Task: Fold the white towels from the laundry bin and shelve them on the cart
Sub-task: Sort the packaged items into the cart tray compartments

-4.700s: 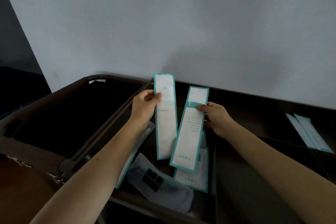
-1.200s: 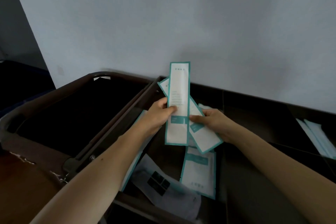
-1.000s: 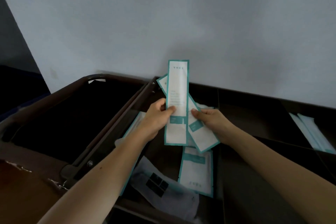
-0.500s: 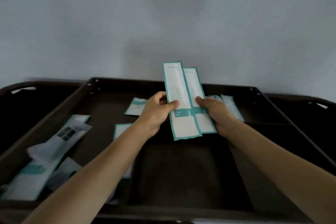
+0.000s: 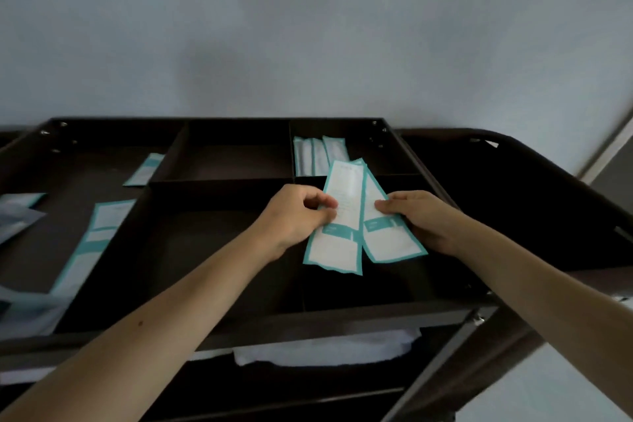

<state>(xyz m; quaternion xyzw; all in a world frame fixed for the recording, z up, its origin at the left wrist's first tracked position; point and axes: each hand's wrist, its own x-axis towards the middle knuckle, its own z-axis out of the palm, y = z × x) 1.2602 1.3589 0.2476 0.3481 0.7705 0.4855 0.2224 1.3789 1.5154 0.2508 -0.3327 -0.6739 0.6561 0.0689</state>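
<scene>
Two teal-bordered packets (image 5: 346, 202) overlapped above the front right compartment of the cart (image 5: 342, 319): my left hand (image 5: 297, 216) pinched the front packet (image 5: 337, 247), my right hand (image 5: 422, 220) the rear packet (image 5: 390, 244); print illegible. Below, white towels (image 5: 325, 350) lay shelved.

White towel (image 5: 325, 348), lying flat on the lower shelf of the dark cart (image 5: 342, 319), only front edge showing

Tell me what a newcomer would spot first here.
Two teal-bordered white packets fanned above the cart tray stand out: the left hand pinches the left packet, the right hand the right packet. Spare packets lie in the back right compartment; a white towel lies on the shelf below.
</scene>
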